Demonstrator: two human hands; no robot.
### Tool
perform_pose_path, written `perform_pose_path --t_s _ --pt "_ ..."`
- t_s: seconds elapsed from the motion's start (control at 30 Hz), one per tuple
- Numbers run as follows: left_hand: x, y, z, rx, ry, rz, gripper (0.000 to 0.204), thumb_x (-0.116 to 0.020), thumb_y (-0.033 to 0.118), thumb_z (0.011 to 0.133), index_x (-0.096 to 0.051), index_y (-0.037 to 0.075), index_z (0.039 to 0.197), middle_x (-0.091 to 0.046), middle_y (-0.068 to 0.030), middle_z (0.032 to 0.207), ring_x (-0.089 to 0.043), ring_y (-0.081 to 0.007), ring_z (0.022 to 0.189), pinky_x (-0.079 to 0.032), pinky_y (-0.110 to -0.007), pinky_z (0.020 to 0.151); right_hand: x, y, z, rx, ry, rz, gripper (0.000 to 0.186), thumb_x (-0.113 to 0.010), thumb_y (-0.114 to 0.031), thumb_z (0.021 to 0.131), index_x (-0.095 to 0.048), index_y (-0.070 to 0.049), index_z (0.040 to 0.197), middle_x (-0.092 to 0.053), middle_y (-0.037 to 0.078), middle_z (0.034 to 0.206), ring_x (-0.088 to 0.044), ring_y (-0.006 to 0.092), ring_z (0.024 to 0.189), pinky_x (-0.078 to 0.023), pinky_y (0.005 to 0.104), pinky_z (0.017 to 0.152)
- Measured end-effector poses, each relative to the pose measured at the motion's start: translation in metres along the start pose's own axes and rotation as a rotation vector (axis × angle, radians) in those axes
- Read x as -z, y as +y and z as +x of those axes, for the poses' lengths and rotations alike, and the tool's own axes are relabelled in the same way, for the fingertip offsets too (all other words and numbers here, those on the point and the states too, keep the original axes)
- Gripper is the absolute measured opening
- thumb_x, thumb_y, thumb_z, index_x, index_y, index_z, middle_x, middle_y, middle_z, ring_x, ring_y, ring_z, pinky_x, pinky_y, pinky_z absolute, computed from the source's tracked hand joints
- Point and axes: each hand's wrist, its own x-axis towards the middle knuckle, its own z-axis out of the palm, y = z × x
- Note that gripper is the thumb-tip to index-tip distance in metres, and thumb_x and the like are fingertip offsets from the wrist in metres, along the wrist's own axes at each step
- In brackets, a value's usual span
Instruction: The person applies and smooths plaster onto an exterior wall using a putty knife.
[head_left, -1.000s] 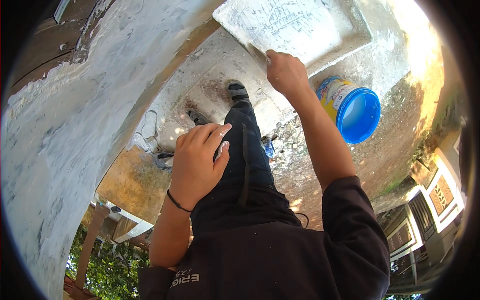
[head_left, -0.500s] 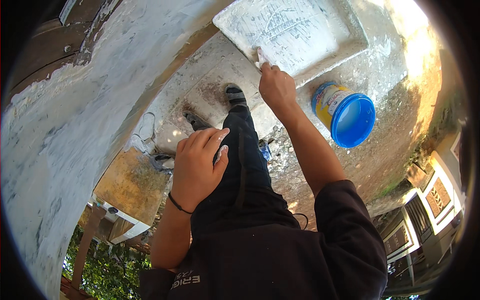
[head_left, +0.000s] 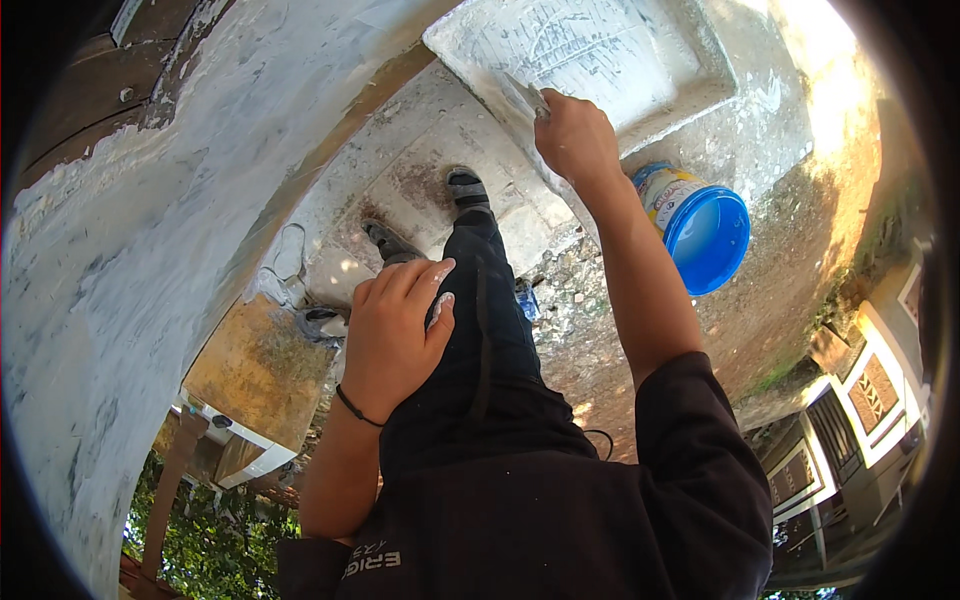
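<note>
My right hand (head_left: 580, 140) is closed around the handle of a putty knife (head_left: 528, 98); its thin blade is over the near left corner of a shallow rectangular tray (head_left: 685, 118). The tray is coated in white paste, with scraped dark streaks across its bottom. Most of the knife's handle is hidden by my fingers. In front of my thigh, my left hand (head_left: 395, 318) holds nothing, its thumb apart from the loosely bent fingers. White paste smears its fingertips and thumb.
A blue bucket (head_left: 708, 240) with whitish liquid stands tilted in view to the right of my right forearm. Along the left runs a wall (head_left: 130, 260) with patchy white coating. My sandalled feet (head_left: 468, 190) stand on a dusty slab, near a yellowish worn board (head_left: 255, 370).
My right hand has shifted slightly right and toward me along the tray's edge, and the knife blade has turned and shows more clearly. My left hand stays where it was.
</note>
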Motion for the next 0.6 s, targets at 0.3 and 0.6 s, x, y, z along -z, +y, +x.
perform_pose_path --t_s 0.3,0.6 --pt "0.002 0.001 -0.002 0.033 -0.008 -0.014 0.03 -0.057 0.014 0.082 -0.059 0.007 0.111 -0.06 -0.0069 0.105 -0.055 -0.0248 0.1 -0.039 -0.037 0.085 -0.013 -0.032 0.023 0.191 -0.113 -0.173 0.028 -0.044 -0.008 0.082 -0.062 -0.009 0.103 -0.065 0.015 0.094 -0.063 0.0347 0.085 -0.05 0.0419 0.074" --pt "-0.003 -0.003 -0.003 0.039 -0.012 -0.034 0.029 -0.056 0.014 0.083 -0.059 0.007 0.111 -0.06 -0.0064 0.105 -0.056 -0.0245 0.099 -0.04 -0.038 0.085 0.007 -0.014 0.029 0.311 -0.277 -0.26 0.038 -0.048 -0.001 0.076 -0.062 -0.011 0.11 -0.065 0.017 0.093 -0.063 0.0336 0.086 -0.05 0.0417 0.073"
